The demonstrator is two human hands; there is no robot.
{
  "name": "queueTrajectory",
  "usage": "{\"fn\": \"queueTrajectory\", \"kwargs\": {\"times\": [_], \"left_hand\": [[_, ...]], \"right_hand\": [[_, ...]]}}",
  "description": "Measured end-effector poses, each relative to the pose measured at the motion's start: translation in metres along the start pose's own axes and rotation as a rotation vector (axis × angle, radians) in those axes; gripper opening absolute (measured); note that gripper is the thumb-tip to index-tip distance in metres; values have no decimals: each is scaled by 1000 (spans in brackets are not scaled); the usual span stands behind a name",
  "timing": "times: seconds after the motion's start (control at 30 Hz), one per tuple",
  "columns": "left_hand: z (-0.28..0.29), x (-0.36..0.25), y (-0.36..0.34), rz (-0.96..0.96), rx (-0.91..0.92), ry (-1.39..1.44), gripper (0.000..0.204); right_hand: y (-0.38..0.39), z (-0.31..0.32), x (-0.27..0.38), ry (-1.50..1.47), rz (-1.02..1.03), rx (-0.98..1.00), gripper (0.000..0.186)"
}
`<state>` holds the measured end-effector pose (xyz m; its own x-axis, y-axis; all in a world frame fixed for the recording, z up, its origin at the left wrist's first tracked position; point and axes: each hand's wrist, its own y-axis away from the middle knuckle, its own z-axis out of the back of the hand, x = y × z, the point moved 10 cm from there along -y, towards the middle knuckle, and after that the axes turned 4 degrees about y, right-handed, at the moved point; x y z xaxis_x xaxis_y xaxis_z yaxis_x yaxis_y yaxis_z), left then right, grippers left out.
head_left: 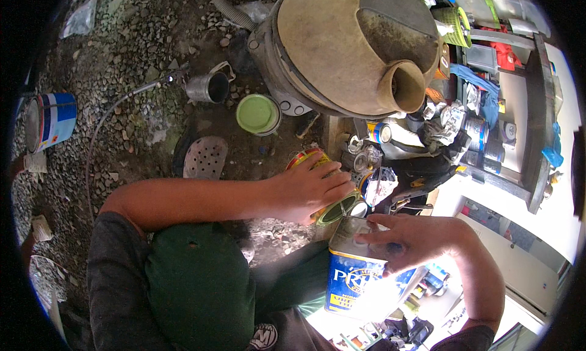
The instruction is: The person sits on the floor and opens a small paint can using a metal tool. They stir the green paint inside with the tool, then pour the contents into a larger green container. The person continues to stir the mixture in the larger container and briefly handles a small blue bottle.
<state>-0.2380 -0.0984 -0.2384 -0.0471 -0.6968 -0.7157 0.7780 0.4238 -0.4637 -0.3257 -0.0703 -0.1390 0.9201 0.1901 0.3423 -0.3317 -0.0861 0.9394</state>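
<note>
My left hand (314, 191) is wrapped over a round can with a red and yellow label (303, 156). The can's open mouth, greenish inside, faces my right hand. My right hand (421, 240) grips a blue rectangular metal tin (349, 271) with a yellow and white label, fingers spread over its upper part. The tin's top corner is close beside the can's mouth. Whether liquid passes between them I cannot tell. Glare washes out the tin's lower right side. Beyond my left hand stands an open can of light green paint (256, 114).
A metal mug (210, 87) and a pink clog (205, 157) are on the gravel, near a thin hose (125, 99). A large beige drum-like machine (332, 39) stands ahead. Crumpled bags and cans (473, 131) crowd a shelf at right; a blue and white bucket (56, 120) is far left.
</note>
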Motion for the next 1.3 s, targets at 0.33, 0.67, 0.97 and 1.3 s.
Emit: {"fn": "queueTrajectory", "kwargs": {"times": [0.33,0.67,0.97,1.3], "left_hand": [[2,1,-8,4,-17,-5,99],[24,0,-24,62,-26,25,105],[59,13,-26,183,-216,151,110],[20,42,8,268,-34,296,114]], "right_hand": [[2,-11,-8,-48,-7,25,88],[28,3,3,76,-80,-172,80],[87,2,19,387,-223,-753,78],[229,-112,-47,-124,-582,-1323,95]]}}
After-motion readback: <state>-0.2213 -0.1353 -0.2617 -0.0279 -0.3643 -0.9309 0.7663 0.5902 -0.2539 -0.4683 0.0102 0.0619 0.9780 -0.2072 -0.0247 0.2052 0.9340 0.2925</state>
